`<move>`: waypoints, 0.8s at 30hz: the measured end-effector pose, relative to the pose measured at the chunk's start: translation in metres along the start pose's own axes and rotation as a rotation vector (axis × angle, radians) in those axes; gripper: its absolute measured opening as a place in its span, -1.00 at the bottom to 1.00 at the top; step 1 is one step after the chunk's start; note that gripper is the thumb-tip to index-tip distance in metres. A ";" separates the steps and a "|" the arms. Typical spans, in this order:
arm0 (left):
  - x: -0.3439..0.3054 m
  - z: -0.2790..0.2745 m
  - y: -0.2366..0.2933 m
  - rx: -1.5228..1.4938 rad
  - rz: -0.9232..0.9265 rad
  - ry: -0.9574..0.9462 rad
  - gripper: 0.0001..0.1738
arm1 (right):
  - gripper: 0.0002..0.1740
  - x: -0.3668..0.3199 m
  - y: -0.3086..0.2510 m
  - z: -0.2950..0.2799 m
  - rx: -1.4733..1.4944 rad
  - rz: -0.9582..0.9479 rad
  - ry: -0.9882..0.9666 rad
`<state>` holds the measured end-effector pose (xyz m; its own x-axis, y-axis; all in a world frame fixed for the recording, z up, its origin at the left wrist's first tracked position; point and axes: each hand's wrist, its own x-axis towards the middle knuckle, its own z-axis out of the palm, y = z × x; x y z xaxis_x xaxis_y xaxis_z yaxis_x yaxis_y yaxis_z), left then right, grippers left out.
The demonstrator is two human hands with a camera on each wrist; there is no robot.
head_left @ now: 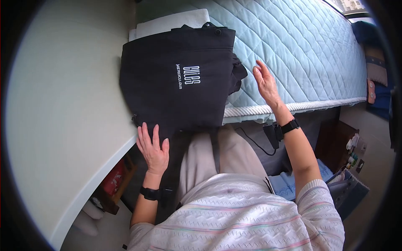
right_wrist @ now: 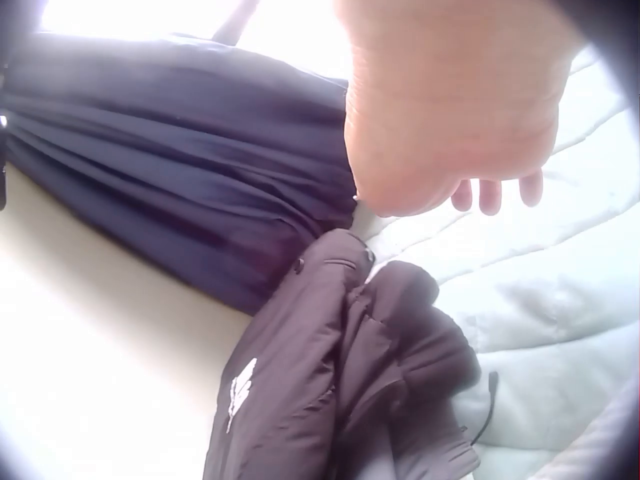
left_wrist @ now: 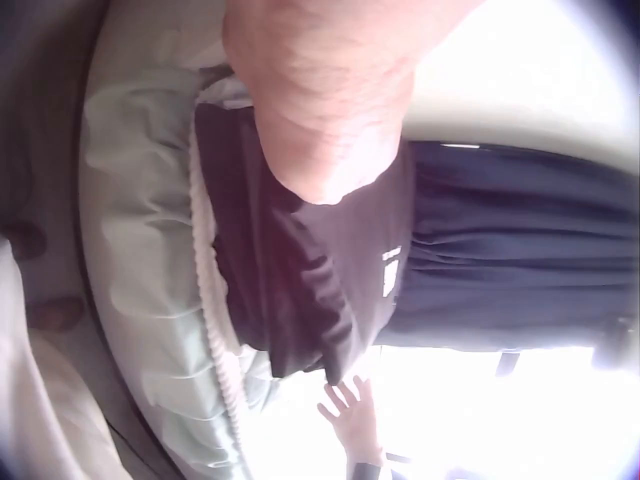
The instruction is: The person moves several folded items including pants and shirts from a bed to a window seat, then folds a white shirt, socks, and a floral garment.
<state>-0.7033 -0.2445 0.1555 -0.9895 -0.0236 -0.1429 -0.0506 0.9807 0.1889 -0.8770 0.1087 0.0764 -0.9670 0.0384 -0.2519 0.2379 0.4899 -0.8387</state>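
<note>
A black jacket (head_left: 155,83) with white lettering on its front lies folded flat on a pale blue quilted bed (head_left: 301,62). Its bunched black folds (right_wrist: 410,350) stick out along the right side. My left hand (head_left: 153,154) is at the jacket's lower left corner, its fingers straight and spread, fingertips right at the fabric edge. To the right of the jacket, apart from it, my right hand (head_left: 266,85) hovers over the quilt with fingers extended and nothing in them. Folded white cloth (head_left: 176,21) shows from beneath the jacket's far edge.
A pale wall-like surface (head_left: 63,104) borders the bed on the left. Dark blue curtain (right_wrist: 170,150) hangs beyond the jacket. Light blue folded fabric (head_left: 284,184) lies low at the right, near a black cable (head_left: 259,146). Pillows (head_left: 377,67) sit at the far right.
</note>
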 end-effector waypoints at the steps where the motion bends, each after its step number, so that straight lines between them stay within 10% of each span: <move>1: 0.001 -0.002 0.002 0.001 0.011 -0.003 -0.42 | -0.45 -0.001 -0.007 -0.004 0.025 0.016 0.048; 6: 0.049 -0.021 0.042 -0.110 0.207 0.120 -0.44 | -0.48 -0.022 -0.021 0.008 -0.309 -0.312 -0.108; 11: 0.076 0.013 0.037 -0.028 0.292 0.073 -0.39 | -0.55 -0.104 0.014 -0.011 -0.500 -0.006 -0.419; 24: 0.060 0.008 0.053 -0.279 0.947 0.162 -0.55 | -0.58 -0.428 -0.017 0.063 0.047 0.613 0.105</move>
<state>-0.7638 -0.1926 0.1488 -0.6440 0.6973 0.3147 0.7586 0.5288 0.3808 -0.4616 0.0291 0.1676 -0.6562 0.3870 -0.6478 0.7543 0.3132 -0.5770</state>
